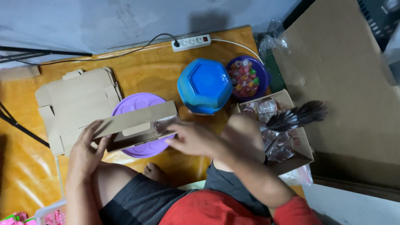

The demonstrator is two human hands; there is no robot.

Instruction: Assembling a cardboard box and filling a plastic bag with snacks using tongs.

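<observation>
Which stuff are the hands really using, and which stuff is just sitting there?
In use:
- left hand and right hand, both on the small cardboard box
- flat box blanks close by

Just sitting there:
- purple lid
- blue bowl
- bowl of coloured bits
- power strip
- feather duster

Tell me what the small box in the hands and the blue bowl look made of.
The small box looks like thin brown cardboard: matte, with creased flaps and a cut-out window. The blue bowl, turned upside down, looks like moulded plastic: smooth, glossy, with faceted sides catching soft highlights.
</observation>
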